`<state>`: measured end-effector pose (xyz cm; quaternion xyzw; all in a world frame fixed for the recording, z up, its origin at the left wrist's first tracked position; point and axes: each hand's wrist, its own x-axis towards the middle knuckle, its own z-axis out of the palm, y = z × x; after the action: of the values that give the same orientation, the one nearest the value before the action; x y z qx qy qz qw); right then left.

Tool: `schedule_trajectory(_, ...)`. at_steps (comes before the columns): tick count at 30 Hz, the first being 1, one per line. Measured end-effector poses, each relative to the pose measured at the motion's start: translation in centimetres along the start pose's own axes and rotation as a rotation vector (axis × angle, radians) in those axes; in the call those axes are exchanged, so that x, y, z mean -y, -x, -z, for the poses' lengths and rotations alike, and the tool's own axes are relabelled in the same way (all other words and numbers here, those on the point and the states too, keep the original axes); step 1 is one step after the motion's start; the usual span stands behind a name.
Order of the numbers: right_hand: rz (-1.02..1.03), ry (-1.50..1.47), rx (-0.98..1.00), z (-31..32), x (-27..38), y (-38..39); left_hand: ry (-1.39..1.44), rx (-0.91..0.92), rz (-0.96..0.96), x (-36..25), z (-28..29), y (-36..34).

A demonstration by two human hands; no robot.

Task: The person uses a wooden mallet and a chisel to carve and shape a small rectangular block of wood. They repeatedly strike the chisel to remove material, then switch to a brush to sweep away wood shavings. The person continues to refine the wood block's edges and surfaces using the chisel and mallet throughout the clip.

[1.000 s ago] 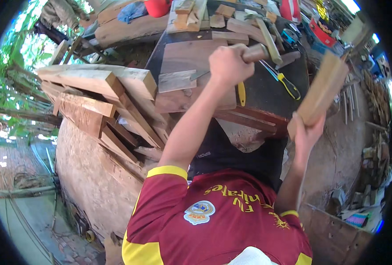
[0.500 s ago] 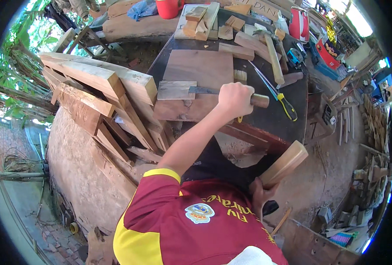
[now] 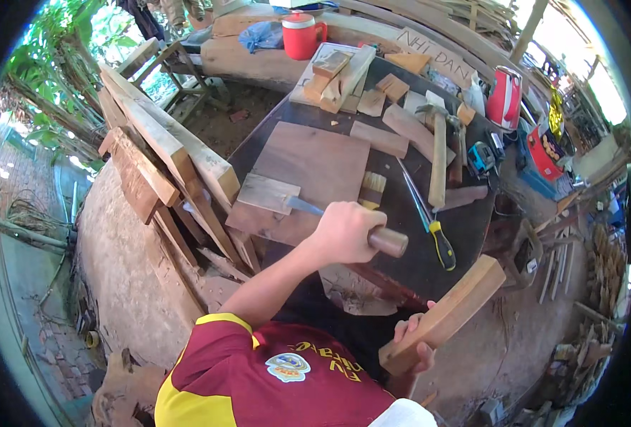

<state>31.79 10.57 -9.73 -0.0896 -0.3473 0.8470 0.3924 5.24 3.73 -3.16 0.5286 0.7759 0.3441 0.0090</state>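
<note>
My left hand [image 3: 345, 233] is closed around a chisel [image 3: 390, 242], whose wooden handle end sticks out to the right of the fist. Its metal blade slants left, with the tip at the right end of a small pale wood piece [image 3: 264, 191]. That piece lies on a wide flat brown board [image 3: 315, 160] on the dark table [image 3: 422, 267]. Low on the right, my right hand [image 3: 425, 356] grips the lower end of a thick wooden block [image 3: 451, 309], which tilts up to the right. The block is apart from the chisel.
A paint brush [image 3: 373, 191], a yellow-black screwdriver [image 3: 441, 245] and a hammer [image 3: 438, 160] lie right of the board. Wood offcuts [image 3: 379, 139] and a red jug [image 3: 301, 37] are farther back. Long timber beams [image 3: 212, 171] lean at the table's left.
My right hand has raised the wooden block from beside my body toward the table. My left hand and the chisel appear lower and further left as the view has shifted.
</note>
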Motion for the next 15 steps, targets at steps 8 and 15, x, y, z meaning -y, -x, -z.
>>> schedule_trajectory(8, -0.029, 0.089, 0.152, 0.7, 0.2, -3.7, 0.057, -0.1, 0.004, -0.5, 1.3, -0.3)
schedule_trajectory(15, 0.004, 0.105, 0.164, -1.5, -0.2, -4.8, 0.127, -0.279, -0.063, 0.5, 3.2, -1.3)
